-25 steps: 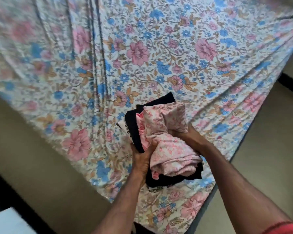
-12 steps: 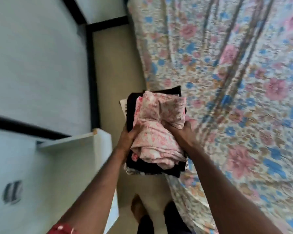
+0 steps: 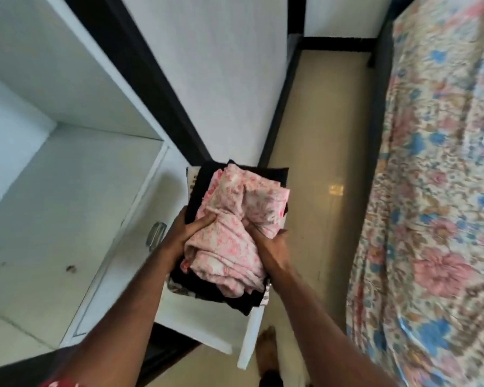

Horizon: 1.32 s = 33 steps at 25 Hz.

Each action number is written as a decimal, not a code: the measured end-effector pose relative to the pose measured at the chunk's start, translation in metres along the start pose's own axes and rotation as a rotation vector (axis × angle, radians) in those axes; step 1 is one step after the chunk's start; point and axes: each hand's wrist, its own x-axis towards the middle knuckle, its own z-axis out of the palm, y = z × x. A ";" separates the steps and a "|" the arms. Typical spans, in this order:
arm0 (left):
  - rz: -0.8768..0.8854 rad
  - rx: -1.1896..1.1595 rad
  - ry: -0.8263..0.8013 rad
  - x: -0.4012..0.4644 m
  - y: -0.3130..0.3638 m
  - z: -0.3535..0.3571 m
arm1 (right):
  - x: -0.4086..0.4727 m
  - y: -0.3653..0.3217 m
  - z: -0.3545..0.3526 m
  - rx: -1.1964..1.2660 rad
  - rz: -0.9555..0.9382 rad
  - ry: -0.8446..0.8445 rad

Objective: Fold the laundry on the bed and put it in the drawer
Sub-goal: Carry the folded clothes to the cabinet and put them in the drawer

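I carry a stack of folded laundry [image 3: 235,227] in front of me: a pink flowered garment on top, a black one [image 3: 204,180] beneath, and a patterned white piece at the bottom edge. My left hand [image 3: 187,230] grips the stack's left side with the thumb pressed into the pink cloth. My right hand [image 3: 268,244] grips its right side. The stack hangs over the open white drawer [image 3: 207,325], which juts out from the white cabinet [image 3: 67,191]. The bed [image 3: 436,191] with its flowered sheet lies to the right.
The cabinet has an open shelf compartment and a metal handle [image 3: 155,236] on its front. A strip of beige floor [image 3: 319,163] runs between cabinet and bed. A white wall with black trim stands ahead. My foot [image 3: 267,344] shows below the drawer.
I turned left, away from the bed, with the stack still in both hands. The cabinet and open drawer came into view, and the stack now hangs over the drawer.
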 end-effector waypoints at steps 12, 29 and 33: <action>-0.370 0.019 -0.043 0.057 -0.133 -0.080 | 0.058 0.122 0.078 -0.107 0.263 -0.130; -0.306 0.906 0.087 0.081 -0.208 0.008 | 0.162 0.080 0.101 -1.765 -0.660 -0.551; -0.296 0.840 0.122 0.085 -0.250 0.013 | 0.214 0.085 0.095 -1.823 -0.445 -0.680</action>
